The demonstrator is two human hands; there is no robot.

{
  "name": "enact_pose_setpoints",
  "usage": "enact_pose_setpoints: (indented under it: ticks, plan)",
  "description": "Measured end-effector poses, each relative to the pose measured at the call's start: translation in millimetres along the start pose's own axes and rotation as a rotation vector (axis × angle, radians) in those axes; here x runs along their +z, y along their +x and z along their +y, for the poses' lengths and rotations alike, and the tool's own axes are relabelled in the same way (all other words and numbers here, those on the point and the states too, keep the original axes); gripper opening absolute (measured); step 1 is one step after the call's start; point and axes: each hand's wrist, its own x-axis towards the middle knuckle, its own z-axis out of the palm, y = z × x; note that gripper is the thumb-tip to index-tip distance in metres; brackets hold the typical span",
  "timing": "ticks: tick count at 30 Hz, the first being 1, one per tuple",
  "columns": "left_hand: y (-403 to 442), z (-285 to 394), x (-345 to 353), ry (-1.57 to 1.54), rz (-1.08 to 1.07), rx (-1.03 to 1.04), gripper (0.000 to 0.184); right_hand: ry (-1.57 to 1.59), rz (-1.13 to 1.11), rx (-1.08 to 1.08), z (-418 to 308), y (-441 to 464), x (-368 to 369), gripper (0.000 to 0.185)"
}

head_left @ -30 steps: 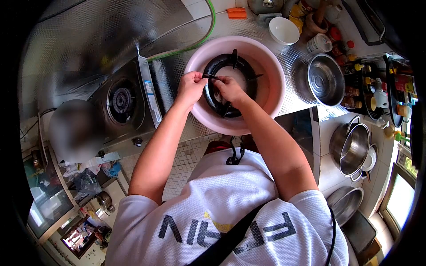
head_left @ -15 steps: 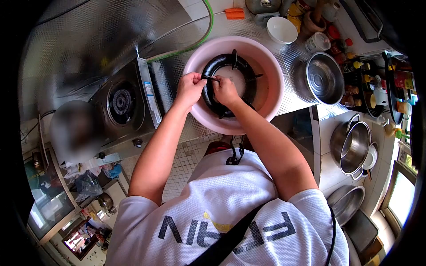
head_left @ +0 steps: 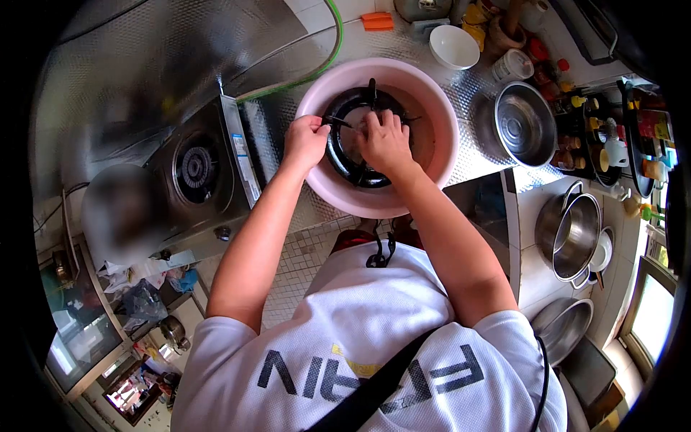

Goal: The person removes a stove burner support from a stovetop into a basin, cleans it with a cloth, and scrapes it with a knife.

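Head view. We record one wide, round, pink plastic basin (head_left: pixel 446 137) on a silver, embossed metal counter (head_left: pixel 468 101). In the basin we find one glossy black, ring-shaped pan support (head_left: pixel 337 157) with black prongs. Left hand (head_left: pixel 305 144): at the basin's left rim, thumb and forefinger pinching one slim black prong (head_left: pixel 339 121) of the support. Right hand (head_left: pixel 386 144): over the ring's opening, fingers slightly spread and bent downward; whether it grips anything, we cannot tell. To the basin's right we list one round, silver metal bowl (head_left: pixel 520 126); beyond, one round white bowl (head_left: pixel 455 47); to the left, one round, dark stove burner (head_left: pixel 196 167).
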Motion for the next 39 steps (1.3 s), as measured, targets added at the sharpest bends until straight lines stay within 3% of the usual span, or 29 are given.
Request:
enact_pose_setpoints:
  ticks: [1, 4, 5, 9, 13, 14, 16, 19, 22, 28, 29, 32, 35, 39]
  plan:
    - [1, 0, -1, 0.046, 0.001, 0.008, 0.027, -0.077, -0.047, -0.048, 7, -3, 6, 0.038]
    - [7, -8, -2, 0.074, -0.049, -0.017, 0.03, 0.052, -0.498, -0.039, 32, 8, 12, 0.03]
    - [8, -10, -2, 0.041, -0.068, -0.035, 0.03, 0.156, -0.401, 0.077, 33, 9, 19, 0.024]
    - [6, -7, -4, -0.117, -0.135, -0.085, 0.027, 0.832, -0.405, 0.067, 20, 8, -31, 0.026]
    - [-4, 7, -4, -0.245, -0.186, -0.157, 0.021, 0.481, 0.064, -0.058, -21, -9, -21, 0.018]
    - [-1, 2, 0, -0.224, -0.175, -0.126, 0.021, 0.407, 0.088, -0.066, -27, -12, -10, 0.016]
    - [5, -17, 5, -0.178, -0.145, -0.07, 0.021, 0.35, 0.089, -0.085, -33, -13, 2, 0.014]
    - [5, -16, 4, -0.245, -0.13, -0.09, 0.02, 0.334, 0.022, -0.316, -20, -21, -7, 0.016]
    - [3, -13, 2, -0.263, -0.131, -0.095, 0.021, 0.26, -0.093, -0.303, -17, -24, -19, 0.022]
    - [-1, -12, -1, -0.228, -0.151, -0.082, 0.023, 0.116, -0.097, -0.028, -36, -22, 0, 0.042]
    - [0, -12, 0, -0.239, -0.144, -0.074, 0.024, 0.187, -0.206, 0.077, -37, -23, 2, 0.043]
    - [1, -14, 2, -0.228, -0.116, -0.094, 0.025, 0.102, -0.226, -0.051, -28, -25, -9, 0.038]
    - [-1, -8, 2, -0.248, -0.065, -0.098, 0.025, -0.078, -0.394, -0.284, -20, -26, -35, 0.039]
    - [3, -4, 3, -0.218, -0.091, -0.128, 0.025, -0.07, -0.357, -0.249, -20, -29, -33, 0.04]
